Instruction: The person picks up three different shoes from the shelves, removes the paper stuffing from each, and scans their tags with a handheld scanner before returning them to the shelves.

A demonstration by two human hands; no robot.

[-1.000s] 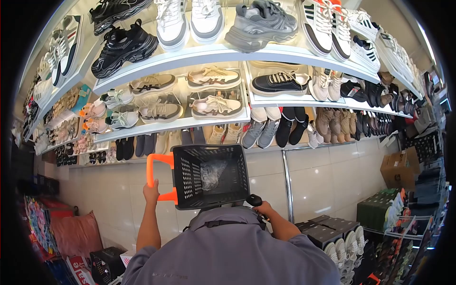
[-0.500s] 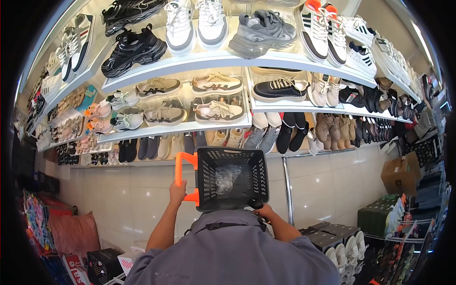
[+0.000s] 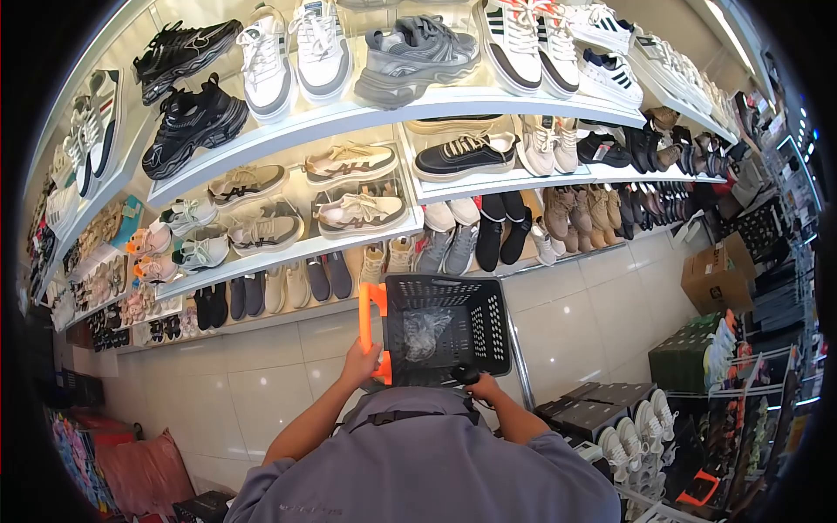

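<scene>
A black plastic shopping basket [image 3: 493, 327] with perforated walls is in front of my body. My left hand [image 3: 362, 360] is closed around its orange handle [image 3: 366, 315] on the left side. Inside the basket is a crumpled piece of clear plastic [image 3: 425, 333]. At the basket's near right corner my right hand [image 3: 483, 389] is closed on a black, rounded object [image 3: 465, 374], whose kind I cannot make out. Part of that hand is hidden by my sleeve and body.
Lit shelves [image 3: 288, 244] of sneakers and other shoes run across the front. A chrome rail [image 3: 520, 357] lies right of the basket on the tiled floor [image 3: 558, 305]. Shoe boxes [image 3: 597, 405], white shoes [image 3: 643, 431] and a cardboard box [image 3: 717, 275] are at right; a reddish sack [image 3: 144, 471] is at left.
My view has turned to the right, so the shelves appear farther left and tilted. The basket and my left hand sit farther right in view. Both hands keep their holds.
</scene>
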